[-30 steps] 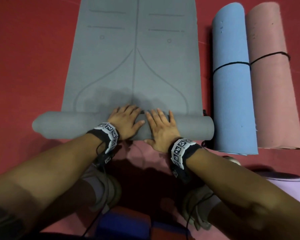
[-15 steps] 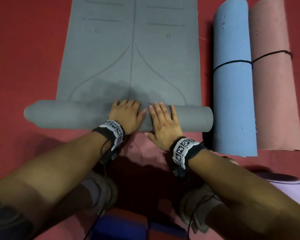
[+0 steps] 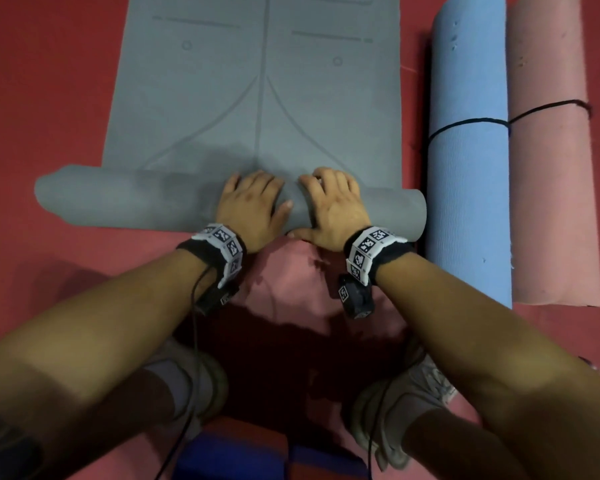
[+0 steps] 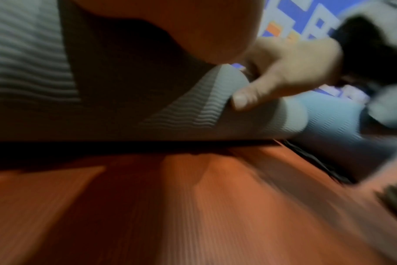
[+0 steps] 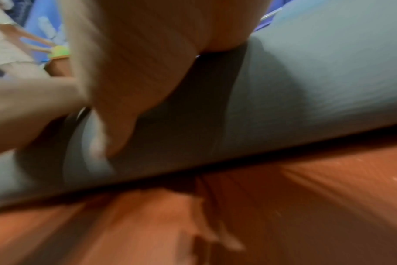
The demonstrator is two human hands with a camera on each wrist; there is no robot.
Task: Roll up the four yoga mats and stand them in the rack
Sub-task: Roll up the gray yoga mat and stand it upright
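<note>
A grey yoga mat (image 3: 257,98) lies partly unrolled on the red floor, with its near end wound into a roll (image 3: 118,199) that runs left to right. My left hand (image 3: 250,202) and right hand (image 3: 336,206) sit side by side on the middle of the roll. Their fingers curl over its far side and the thumbs press its near side. The left wrist view shows the roll (image 4: 204,111) with my right hand (image 4: 283,77) gripping it. To the right lie a rolled blue mat (image 3: 468,168) and a rolled pink mat (image 3: 551,185), each tied with black cord (image 3: 465,124). No rack is in view.
The grey roll's right end nearly touches the blue mat. My shoes (image 3: 201,386) (image 3: 395,410) stand just behind the roll on the red floor (image 3: 32,98). Blue and orange blocks (image 3: 229,455) lie between my feet. Open floor spreads to the left.
The grey roll has moved away from me over the flat part of the mat. My fingers, flat on the roll before, now curl over its far side.
</note>
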